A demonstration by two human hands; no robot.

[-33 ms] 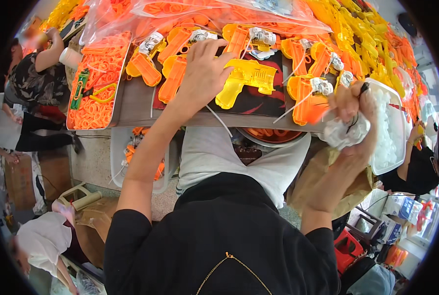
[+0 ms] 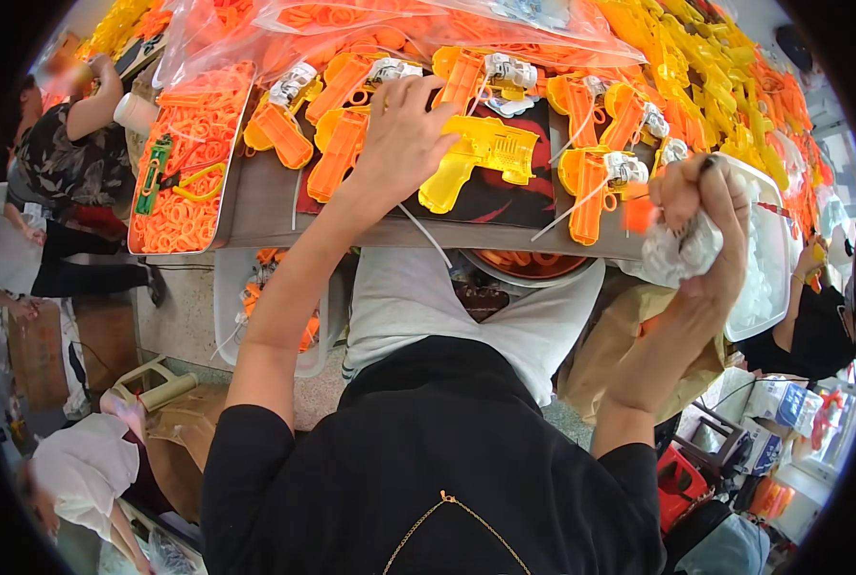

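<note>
1. The right hand (image 2: 704, 206) has turned slightly, and the whitish part (image 2: 675, 261) now sits closer under its fingers; the handling of this part seems unfinished.
2. A blurred orange piece (image 2: 641, 214) shows just left of those fingers; whether they hold it, I cannot tell.
3. The right hand is curled around the whitish part, raised near the clear bin (image 2: 783, 297) at the desk's right.
4. The left hand (image 2: 404, 134) stays palm down, fingers loosely bent, thumb at the yellow shell (image 2: 490, 153) lying mid-desk; its grip is unclear.
</note>
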